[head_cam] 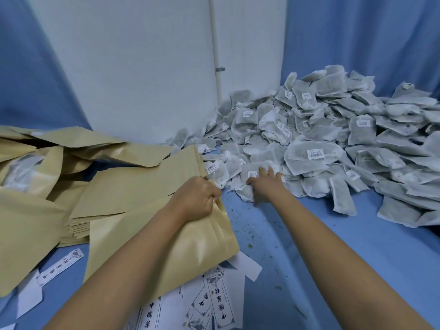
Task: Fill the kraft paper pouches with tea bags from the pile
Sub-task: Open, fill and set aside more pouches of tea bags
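Note:
A big pile of grey-white tea bags (333, 129) with small barcode labels covers the right and back of the blue cloth. My left hand (197, 196) grips the top edge of a kraft paper pouch (171, 248) that lies under my forearm. My right hand (264, 184) reaches into the near edge of the pile, its fingers spread over a tea bag (252, 173); whether it holds the bag cannot be told. More kraft pouches (78, 148) lie heaped at the left, one showing tea bags through its window.
A stack of flat empty pouches (78, 227) sits left of my left arm. White printed label strips (214, 298) lie scattered at the front. Tea crumbs dot the blue cloth (309, 246). A white wall and blue curtain stand behind.

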Motion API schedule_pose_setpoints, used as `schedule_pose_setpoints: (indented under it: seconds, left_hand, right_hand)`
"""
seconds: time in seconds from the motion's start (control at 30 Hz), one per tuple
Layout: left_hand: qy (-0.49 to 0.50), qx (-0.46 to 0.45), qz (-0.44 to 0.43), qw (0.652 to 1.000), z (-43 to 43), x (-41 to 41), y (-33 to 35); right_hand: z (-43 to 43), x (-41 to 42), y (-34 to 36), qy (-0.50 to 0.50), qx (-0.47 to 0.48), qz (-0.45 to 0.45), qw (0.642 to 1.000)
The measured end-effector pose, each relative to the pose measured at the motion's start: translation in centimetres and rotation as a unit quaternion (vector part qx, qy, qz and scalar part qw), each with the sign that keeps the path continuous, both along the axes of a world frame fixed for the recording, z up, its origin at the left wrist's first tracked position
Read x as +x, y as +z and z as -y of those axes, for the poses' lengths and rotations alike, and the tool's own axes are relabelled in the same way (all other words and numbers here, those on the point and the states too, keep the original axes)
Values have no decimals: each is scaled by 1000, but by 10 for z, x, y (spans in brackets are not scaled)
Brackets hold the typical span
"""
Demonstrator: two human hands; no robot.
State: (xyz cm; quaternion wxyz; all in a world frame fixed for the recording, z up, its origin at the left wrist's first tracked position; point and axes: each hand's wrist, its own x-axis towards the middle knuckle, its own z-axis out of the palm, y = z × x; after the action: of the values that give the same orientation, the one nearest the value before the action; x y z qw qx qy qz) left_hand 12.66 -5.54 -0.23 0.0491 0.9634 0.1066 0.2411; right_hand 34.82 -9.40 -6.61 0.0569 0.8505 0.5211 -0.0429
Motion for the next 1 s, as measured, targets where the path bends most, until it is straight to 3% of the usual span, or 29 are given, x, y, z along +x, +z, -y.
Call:
schedule_pose_setpoints:
  seconds: [0.07, 0.23, 0.33, 0.37, 0.4, 0.47, 0.5, 0.53, 0.57, 0.6, 0.63, 0.7, 0.73, 0.77, 0.8, 0.87, 0.9, 0.93, 0.97, 1.0]
  left_hand:
    - [-6, 2, 8, 1000, 0, -1, 2]
    - [-24, 8, 32, 999, 3, -6, 5]
    - [-26, -2, 45, 999, 3, -11, 7]
    - [-27, -4, 50, 998, 3, -12, 7]
    - [-28, -4, 56, 998, 4, -12, 7]
    - [-32, 0, 71, 997, 4, -12, 7]
    - [-32, 0, 77, 997, 4, -12, 6]
    - [-31, 0, 80, 996, 5, -11, 5]
    - [-28, -1, 80, 996, 6, -11, 4]
    - [-24, 0, 85, 996, 6, -11, 3]
    - [-19, -1, 94, 995, 7, -11, 2]
    - [-12, -22, 135, 991, 8, -12, 1]
    - [-10, -45, 169, 984, 8, -12, 2]
    - [-9, -68, 203, 977, 7, -13, 3]
    - [-9, -84, 231, 969, 6, -14, 5]
    - [-10, -93, 260, 961, 4, -19, 8]
    - [-9, -90, 264, 960, 4, -21, 9]
    - [-6, -87, 264, 961, 5, -24, 9]
    - [-4, -88, 264, 960, 4, -26, 9]
    - [-1, -93, 269, 959, 4, -28, 9]
  right_hand:
    - [5, -2, -1, -6, -1, -24, 1000]
    - [20, -15, -3, 0, 176, -14, 984]
    - [31, -23, -3, -4, 363, -138, 921]
    - [37, -30, -1, -16, 437, -218, 873]
    - [43, -36, 1, -32, 509, -313, 801]
    - [55, -49, 10, -67, 587, -547, 593]
    - [59, -57, 14, -69, 573, -665, 474]
    - [63, -62, 17, -56, 545, -746, 377]
    - [66, -67, 18, -41, 526, -787, 321]
    - [70, -74, 19, -27, 513, -807, 290]
    - [72, -81, 18, -15, 505, -815, 282]
    - [75, -98, 13, -23, 493, -817, 298]
    - [79, -105, 10, -27, 489, -810, 323]
    - [82, -110, 7, -24, 492, -787, 371]
    - [85, -112, 4, -13, 498, -739, 453]
    - [91, -111, 3, 47, 482, -587, 649]
    - [92, -109, 5, 85, 455, -520, 718]
    - [91, -108, 5, 123, 416, -461, 774]
    - [92, -110, 7, 157, 379, -422, 808]
    - [93, -110, 10, 186, 356, -418, 815]
